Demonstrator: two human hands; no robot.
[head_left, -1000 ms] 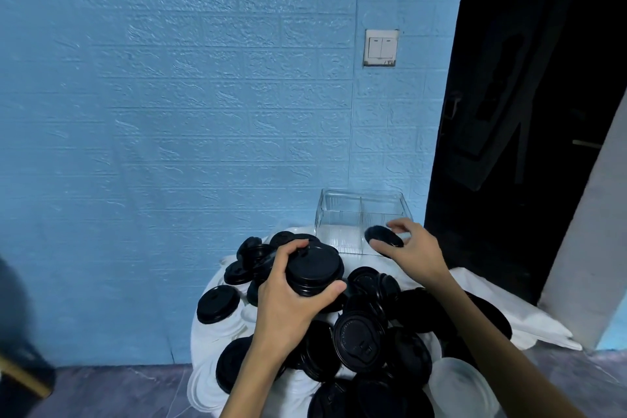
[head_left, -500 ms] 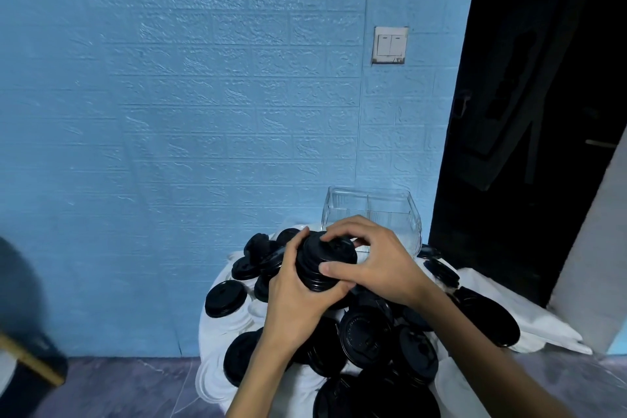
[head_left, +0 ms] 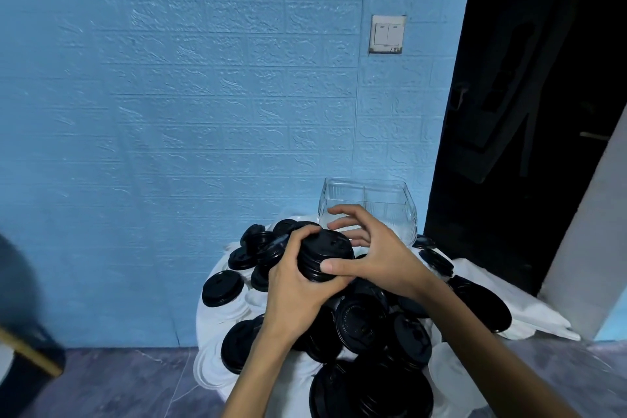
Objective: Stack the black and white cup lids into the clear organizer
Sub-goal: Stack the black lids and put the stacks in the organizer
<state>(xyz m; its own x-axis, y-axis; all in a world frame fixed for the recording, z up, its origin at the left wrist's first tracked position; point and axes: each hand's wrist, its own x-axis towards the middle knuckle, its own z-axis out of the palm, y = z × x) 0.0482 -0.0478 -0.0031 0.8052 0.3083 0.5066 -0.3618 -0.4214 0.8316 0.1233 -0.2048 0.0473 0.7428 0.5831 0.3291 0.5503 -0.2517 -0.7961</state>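
Note:
A stack of black cup lids [head_left: 325,257] is held above the pile, gripped from the left and below by my left hand [head_left: 298,295]. My right hand [head_left: 373,256] is at the stack's right side, its thumb pressed on the stack's front edge and its fingers spread above the top lid. Behind both hands stands the clear organizer [head_left: 390,204], with two compartments and see-through walls; my right hand hides part of its front. Loose black lids [head_left: 222,288] and white lids [head_left: 237,307] cover the small round table.
The blue brick-pattern wall [head_left: 169,112] rises right behind the table, with a light switch [head_left: 387,34] on it. A dark doorway [head_left: 529,95] opens at the right. A white cloth [head_left: 539,319] hangs off the table's right side. A dark blurred object [head_left: 20,332] sits at the lower left.
My right hand left the organizer, where it held one black lid, and came back to the stack in my left hand. Its fingers have since lifted and spread over the stack's top.

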